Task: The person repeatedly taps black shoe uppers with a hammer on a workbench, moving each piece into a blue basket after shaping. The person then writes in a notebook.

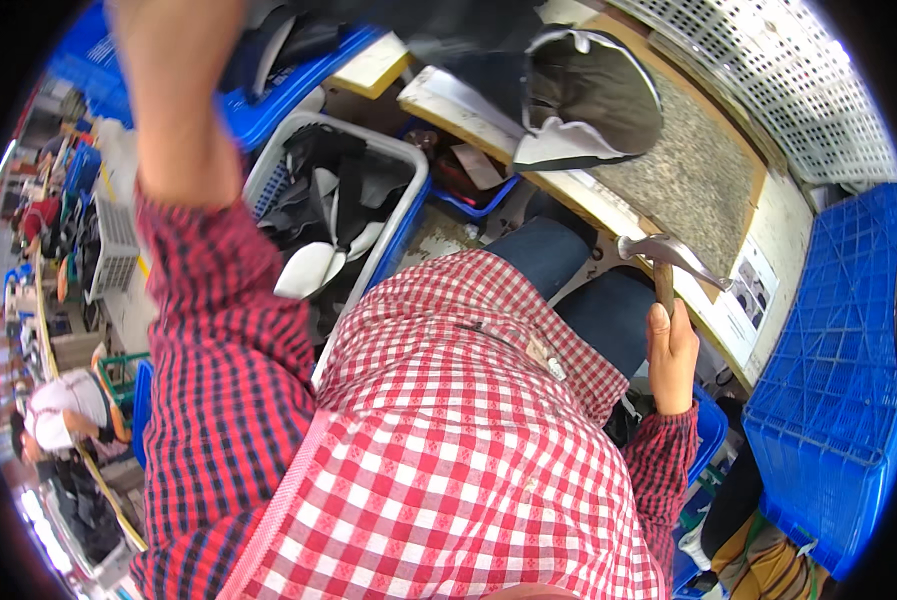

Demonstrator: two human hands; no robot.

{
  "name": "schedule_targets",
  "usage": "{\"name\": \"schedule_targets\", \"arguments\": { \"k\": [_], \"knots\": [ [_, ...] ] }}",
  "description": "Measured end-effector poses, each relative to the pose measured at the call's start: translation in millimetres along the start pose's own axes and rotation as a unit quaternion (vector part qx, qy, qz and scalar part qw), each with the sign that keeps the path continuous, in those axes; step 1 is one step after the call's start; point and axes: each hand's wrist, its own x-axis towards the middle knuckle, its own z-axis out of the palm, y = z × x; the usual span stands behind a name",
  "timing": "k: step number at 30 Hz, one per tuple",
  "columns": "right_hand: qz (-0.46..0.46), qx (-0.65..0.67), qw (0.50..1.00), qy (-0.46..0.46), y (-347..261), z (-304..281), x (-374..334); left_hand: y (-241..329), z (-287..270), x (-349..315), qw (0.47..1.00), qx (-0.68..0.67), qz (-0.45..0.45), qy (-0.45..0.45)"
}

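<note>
My right hand [674,355] is wrapped round the wooden handle of a hammer [663,262], whose metal head is up near the table's front edge. At the upper left, my left hand [176,50] reaches past the top of the picture, smeared by motion. Its fingers are out of sight, so what they hold, if anything, is hidden. A dark shoe upper [593,95] with a grey-brown inside and white edging lies over the worktable edge [468,108]. Blurred black material [438,40] stretches to the left of it, its shape unclear.
Left of my lap stands a grey basket [408,165] of black and white pieces. A blue crate [313,70] is behind it. On the worktable lies a speckled slab [688,150]. Blue crates [823,370] stand at right. Another person [73,410] is at far left.
</note>
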Motion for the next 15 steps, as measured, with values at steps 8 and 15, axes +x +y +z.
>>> {"name": "schedule_targets", "arguments": {
  "k": [8, 15],
  "knots": [
    [0.045, 0.128, 0.988, -0.069, -43, 32, 15, -82, -218, -294, 0.855, 0.434, -0.116, -0.258],
    [0.001, 0.064, 0.994, -0.089, -52, 42, 29, -153, -183, -394, 0.499, 0.433, -0.419, -0.622]
  ]
}}
